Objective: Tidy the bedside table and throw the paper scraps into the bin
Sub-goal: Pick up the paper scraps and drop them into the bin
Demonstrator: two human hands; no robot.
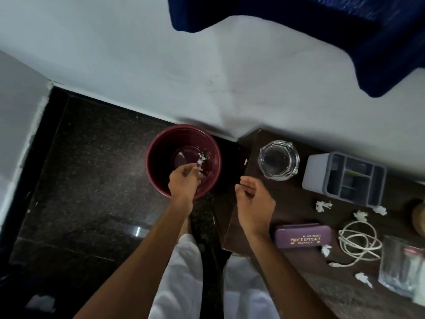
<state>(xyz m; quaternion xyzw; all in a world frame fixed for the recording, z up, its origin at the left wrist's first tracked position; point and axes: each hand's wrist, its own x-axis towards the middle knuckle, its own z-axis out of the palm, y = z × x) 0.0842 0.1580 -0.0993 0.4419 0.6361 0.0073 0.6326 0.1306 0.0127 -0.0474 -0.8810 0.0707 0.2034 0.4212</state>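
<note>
Reaching over the maroon bin (158, 171) on the dark floor, the left hand (184, 180) is held with its fingers loosely spread, and white paper scraps (200, 162) are seen just off the fingertips, inside the bin. The right hand (254, 201) is cupped and empty above the corner of the bedside table (296, 203). More paper bits (323, 206) are scattered on the tabletop, near a glass ashtray (278, 160), a grey organiser (345, 178), a purple spectacle case (303, 236) and a coiled white cable (358, 244).
</note>
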